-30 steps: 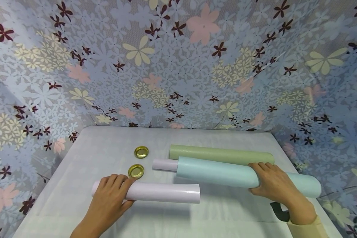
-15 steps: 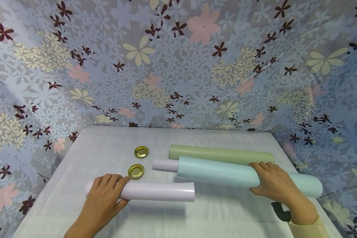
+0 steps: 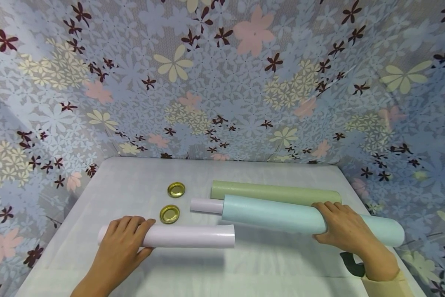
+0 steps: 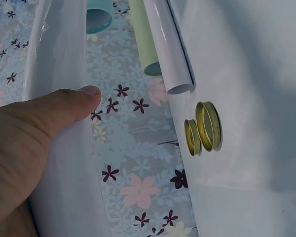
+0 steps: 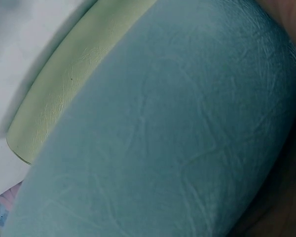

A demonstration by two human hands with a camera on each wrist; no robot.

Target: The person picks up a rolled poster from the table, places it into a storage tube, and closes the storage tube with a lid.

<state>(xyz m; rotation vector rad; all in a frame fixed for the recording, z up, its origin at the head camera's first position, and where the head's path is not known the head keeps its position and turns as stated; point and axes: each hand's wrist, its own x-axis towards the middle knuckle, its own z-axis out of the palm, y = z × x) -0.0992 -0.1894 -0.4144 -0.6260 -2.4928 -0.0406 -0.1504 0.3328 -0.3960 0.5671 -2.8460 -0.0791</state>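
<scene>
My left hand point(image 3: 120, 245) grips a glossy pale lavender tube point(image 3: 194, 236) near its left end, thumb on the near side. Shadow below suggests it is above the table. In the left wrist view the thumb lies along this tube point(image 4: 64, 173). My right hand point(image 3: 344, 227) holds a thicker light blue tube point(image 3: 272, 214) toward its right end. The blue tube's surface point(image 5: 153, 128) fills most of the right wrist view. A gap separates the two held tubes. The fingers' far sides are hidden.
Behind the blue tube lie a green tube point(image 3: 274, 192) and a thinner lavender tube point(image 3: 206, 205), partly covered. Two gold lids, one farther point(image 3: 176, 189) and one nearer point(image 3: 169, 214), sit on the white-covered table point(image 3: 133, 181). Floral cloth point(image 3: 222, 99) hangs around the table.
My left hand has moved left with the lavender tube, widening the gap to the blue one. My right hand and the blue tube have shifted slightly right.
</scene>
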